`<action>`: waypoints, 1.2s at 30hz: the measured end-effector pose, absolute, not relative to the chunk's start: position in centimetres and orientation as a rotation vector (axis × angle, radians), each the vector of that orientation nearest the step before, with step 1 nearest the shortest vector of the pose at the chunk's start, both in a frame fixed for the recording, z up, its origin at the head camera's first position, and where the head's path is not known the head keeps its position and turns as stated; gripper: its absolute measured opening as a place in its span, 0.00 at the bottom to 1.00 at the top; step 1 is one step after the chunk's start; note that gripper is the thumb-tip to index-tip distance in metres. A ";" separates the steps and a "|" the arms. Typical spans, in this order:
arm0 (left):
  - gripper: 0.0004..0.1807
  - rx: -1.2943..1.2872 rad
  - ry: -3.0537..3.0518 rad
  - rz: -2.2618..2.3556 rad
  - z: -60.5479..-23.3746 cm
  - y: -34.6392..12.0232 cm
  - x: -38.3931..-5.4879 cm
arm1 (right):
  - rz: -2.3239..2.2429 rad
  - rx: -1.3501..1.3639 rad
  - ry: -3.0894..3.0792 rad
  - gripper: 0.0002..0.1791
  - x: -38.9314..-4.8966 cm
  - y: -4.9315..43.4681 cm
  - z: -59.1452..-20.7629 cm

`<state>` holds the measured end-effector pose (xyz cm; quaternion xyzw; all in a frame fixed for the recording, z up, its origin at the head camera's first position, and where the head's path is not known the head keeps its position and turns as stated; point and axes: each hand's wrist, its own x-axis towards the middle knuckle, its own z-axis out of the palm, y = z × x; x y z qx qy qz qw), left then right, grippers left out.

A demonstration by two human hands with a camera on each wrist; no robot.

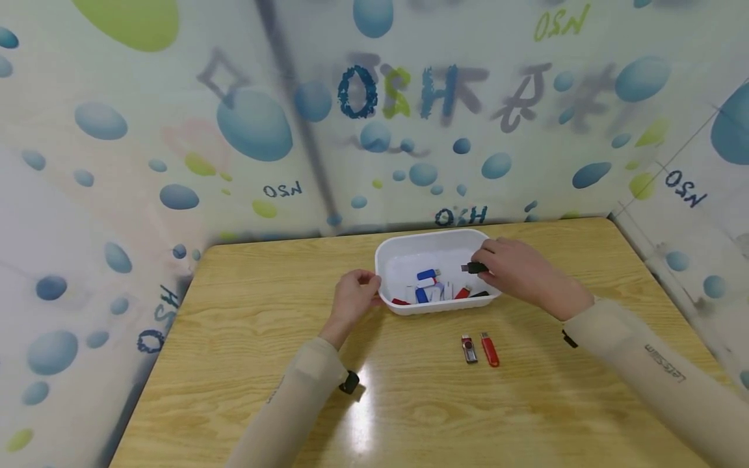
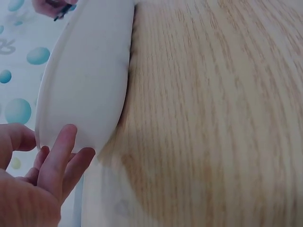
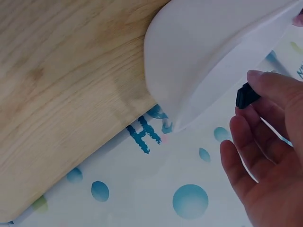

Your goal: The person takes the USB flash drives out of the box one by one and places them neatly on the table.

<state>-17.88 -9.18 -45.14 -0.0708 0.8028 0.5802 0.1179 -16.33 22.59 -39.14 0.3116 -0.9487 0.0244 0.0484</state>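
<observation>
A white plastic tray holds several USB sticks in blue, white, red and black. My left hand is at its left end, thumb and a fingertip pinching the rim while other fingers lie against the outer wall. Above the tray's right side, my right hand pinches a black USB stick between thumb and fingers, its metal plug pointing left. The right wrist view shows this black stick near the rim, the remaining fingers loosely bent. In front of the tray, a red-and-silver swivel USB stick lies beside a red one.
The wooden table bears the tray near its back edge. Behind it hangs a white backdrop with blue and green drop prints, which continues along both sides. A dark strap piece sits at the left wrist.
</observation>
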 end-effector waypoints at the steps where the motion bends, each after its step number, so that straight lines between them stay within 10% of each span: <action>1: 0.14 -0.211 2.349 1.702 -45.2 -9.2 -17.9 | 0.087 0.931 -2.902 0.14 -16.0 22.6 -39.0; 36: 0.14 -0.252 2.345 1.737 -45.6 -9.6 -18.1 | 0.528 0.205 -3.032 0.16 -4.1 23.5 -43.7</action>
